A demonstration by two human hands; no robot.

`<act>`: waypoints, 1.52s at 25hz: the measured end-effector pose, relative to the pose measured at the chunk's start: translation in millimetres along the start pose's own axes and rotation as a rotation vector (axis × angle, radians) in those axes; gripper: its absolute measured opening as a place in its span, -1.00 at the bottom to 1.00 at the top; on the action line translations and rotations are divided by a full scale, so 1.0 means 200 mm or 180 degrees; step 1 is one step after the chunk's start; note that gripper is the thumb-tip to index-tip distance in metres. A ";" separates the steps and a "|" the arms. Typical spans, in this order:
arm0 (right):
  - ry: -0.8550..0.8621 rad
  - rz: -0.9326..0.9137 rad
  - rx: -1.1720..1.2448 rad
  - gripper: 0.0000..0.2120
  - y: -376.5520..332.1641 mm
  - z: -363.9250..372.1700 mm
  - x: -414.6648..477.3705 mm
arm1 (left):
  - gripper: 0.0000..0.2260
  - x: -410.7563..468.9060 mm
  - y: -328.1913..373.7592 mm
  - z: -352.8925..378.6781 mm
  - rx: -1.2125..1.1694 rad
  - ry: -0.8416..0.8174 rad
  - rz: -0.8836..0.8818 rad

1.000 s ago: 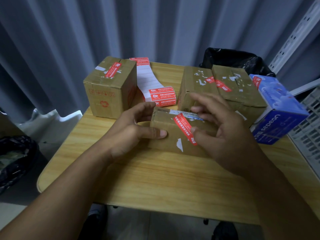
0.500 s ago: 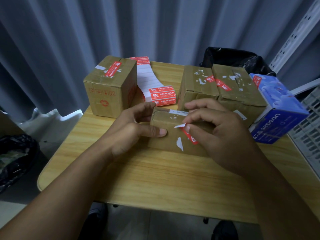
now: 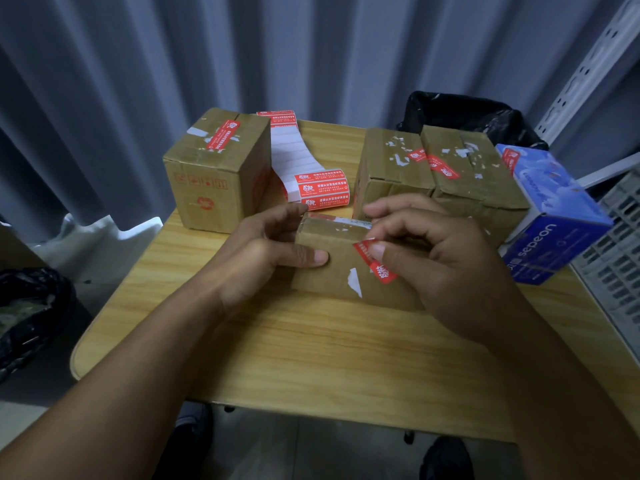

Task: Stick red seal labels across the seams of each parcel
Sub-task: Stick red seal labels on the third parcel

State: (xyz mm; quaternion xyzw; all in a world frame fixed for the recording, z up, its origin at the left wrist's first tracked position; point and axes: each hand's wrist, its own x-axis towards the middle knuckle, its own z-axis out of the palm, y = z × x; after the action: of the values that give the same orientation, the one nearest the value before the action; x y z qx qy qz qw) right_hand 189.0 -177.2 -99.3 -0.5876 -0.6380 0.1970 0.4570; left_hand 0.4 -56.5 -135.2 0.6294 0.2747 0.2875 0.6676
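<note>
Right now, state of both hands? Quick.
Left hand: holding the box, thumb on its front, fingers at its left end.
Right hand: pinching the red label on the box front, its top end lifted.

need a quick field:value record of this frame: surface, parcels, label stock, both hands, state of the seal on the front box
surface: light wooden table
front parcel: small brown cardboard box
left hand: steadies the box, thumb on its front face
right hand: pinches the red seal label
seal state: lower end stuck to front face, upper end lifted
label stock: roll of red labels, behind the box
other parcels: tall carton back left; two flat cartons back right; blue tissue box far right
</note>
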 end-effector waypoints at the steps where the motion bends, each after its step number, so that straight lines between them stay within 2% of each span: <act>1: -0.0015 -0.0011 -0.0018 -0.92 0.00 0.00 0.00 | -0.45 0.00 0.00 0.00 -0.0005 -0.0011 0.0010; 13: -0.0081 0.0012 0.0133 -0.95 0.01 -0.02 0.00 | -0.50 0.00 0.01 0.00 0.0043 0.0057 -0.0114; 20: 0.0094 -0.0061 0.0252 -0.93 0.02 -0.03 0.01 | -0.58 0.01 -0.02 0.02 -0.0249 0.0189 -0.0259; 25: 0.0283 -0.0095 0.0804 -0.86 0.01 -0.05 0.02 | -0.61 0.01 -0.03 0.03 -0.0244 0.0259 -0.0396; 32: 0.0436 -0.0086 0.0948 -0.85 -0.02 -0.07 0.01 | -0.65 0.00 -0.01 0.03 -0.0309 0.0211 -0.0373; 35: 0.0532 -0.0121 0.0963 -0.86 -0.04 -0.08 0.00 | -0.45 -0.01 -0.01 0.01 -0.0129 0.0237 -0.0273; 38: 0.0587 -0.0122 0.0963 -0.85 -0.05 -0.09 0.00 | -0.19 -0.04 0.01 0.01 0.0684 0.0103 -0.0095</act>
State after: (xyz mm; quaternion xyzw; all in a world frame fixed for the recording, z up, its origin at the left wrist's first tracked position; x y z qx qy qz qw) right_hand 197.3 -184.8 -82.5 -0.5154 -0.5676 0.2274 0.6004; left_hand -3.3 -63.1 -134.1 0.6885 0.3241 0.2565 0.5959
